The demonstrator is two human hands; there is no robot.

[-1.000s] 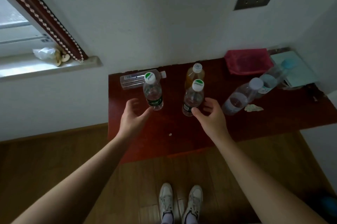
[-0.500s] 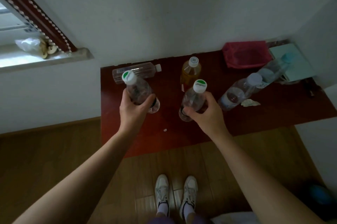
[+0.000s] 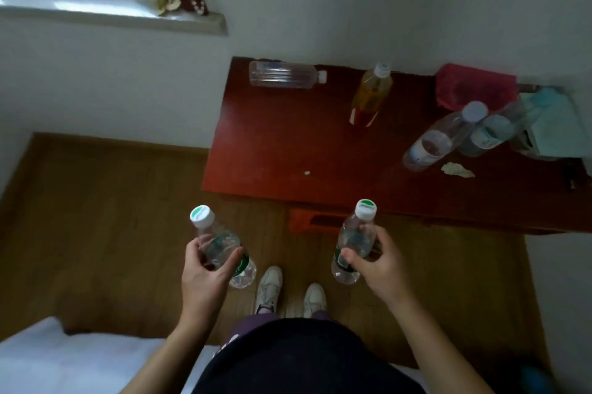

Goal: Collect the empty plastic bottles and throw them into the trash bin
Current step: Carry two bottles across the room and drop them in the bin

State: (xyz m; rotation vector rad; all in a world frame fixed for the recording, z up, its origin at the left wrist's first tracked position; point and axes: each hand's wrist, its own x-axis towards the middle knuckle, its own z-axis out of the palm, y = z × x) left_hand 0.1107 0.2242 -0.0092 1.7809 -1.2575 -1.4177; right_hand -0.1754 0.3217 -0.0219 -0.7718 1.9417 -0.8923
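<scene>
My left hand (image 3: 205, 275) is shut on a clear green-capped bottle (image 3: 221, 243), held tilted above the wooden floor. A second clear green-capped bottle (image 3: 355, 240) is gripped in my right hand (image 3: 378, 265), near the front edge of the red table (image 3: 282, 150). On the table a clear bottle (image 3: 285, 75) lies on its side at the back left. An amber bottle (image 3: 371, 95) stands beside it. Two more clear bottles (image 3: 439, 137) (image 3: 490, 134) lean at the right. No trash bin is in view.
A red cloth (image 3: 474, 86) and a teal box (image 3: 554, 124) sit at the table's back right, with a crumpled scrap (image 3: 456, 169) in front. My white shoes (image 3: 269, 288) stand on the floor. A white bed corner (image 3: 64, 358) is at lower left.
Both hands closed on the two green-capped bottles, lifted them off the table and drew them back over the floor. The view swung left and down.
</scene>
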